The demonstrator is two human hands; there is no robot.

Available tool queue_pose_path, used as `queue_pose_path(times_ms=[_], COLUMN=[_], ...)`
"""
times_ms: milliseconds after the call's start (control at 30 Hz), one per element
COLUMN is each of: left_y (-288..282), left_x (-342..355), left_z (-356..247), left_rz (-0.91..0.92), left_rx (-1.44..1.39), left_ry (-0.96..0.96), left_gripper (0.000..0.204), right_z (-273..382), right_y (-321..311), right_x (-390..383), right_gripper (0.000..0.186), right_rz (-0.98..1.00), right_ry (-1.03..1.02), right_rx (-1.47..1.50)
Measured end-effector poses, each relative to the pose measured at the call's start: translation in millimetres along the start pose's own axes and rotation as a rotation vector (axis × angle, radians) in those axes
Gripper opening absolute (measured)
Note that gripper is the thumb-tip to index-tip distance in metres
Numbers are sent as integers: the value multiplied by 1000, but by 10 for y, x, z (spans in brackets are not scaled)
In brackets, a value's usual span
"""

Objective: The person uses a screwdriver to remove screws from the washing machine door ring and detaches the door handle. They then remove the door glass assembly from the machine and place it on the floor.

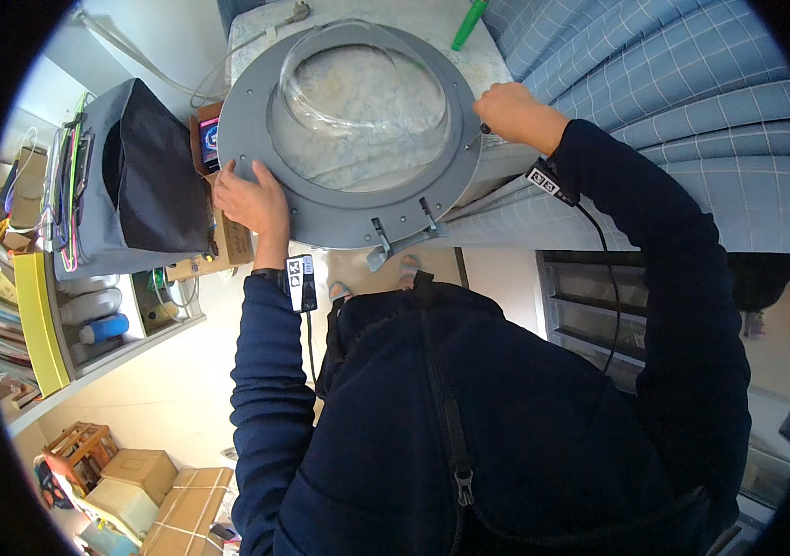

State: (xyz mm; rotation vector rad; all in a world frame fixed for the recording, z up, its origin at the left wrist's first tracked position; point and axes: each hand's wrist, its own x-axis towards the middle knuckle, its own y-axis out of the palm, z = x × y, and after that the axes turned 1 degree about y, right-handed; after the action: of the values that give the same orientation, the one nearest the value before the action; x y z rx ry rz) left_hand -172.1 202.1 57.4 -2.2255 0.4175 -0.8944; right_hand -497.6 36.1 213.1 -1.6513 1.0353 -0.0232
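A round washing-machine door (pixel 353 120) is laid flat on a marbled surface (pixel 486 54). Its broad grey ring (pixel 247 107) is matte and dotted with small holes; a clear, glossy bowl (pixel 367 97) is framed within, and the mottled pattern beneath is seen through it. At the ring's near edge, a grey hinge (pixel 379 258) is carried on two dark arms. By the right hand (pixel 514 113), a slim dark-ended tool (pixel 485 130) is gripped beside the ring's right edge. The left hand (pixel 254 202) is rested on the opposite edge, its grip relaxed with fingers parted.
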Motion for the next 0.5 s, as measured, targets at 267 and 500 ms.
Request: queue_pose_path(times_ms=[267,500], left_y=[2,12], left_x=[-11,-17], left_z=[-1,5], left_rz=[-20,-40], left_rx=[-30,-57], left_ry=[34,39], left_gripper=[35,35], right_z=[-30,132], right_y=[8,-45], right_x=[8,103], right_gripper=[22,26], right_rz=[169,9], right_ry=[196,-51], right_rx=[347,41])
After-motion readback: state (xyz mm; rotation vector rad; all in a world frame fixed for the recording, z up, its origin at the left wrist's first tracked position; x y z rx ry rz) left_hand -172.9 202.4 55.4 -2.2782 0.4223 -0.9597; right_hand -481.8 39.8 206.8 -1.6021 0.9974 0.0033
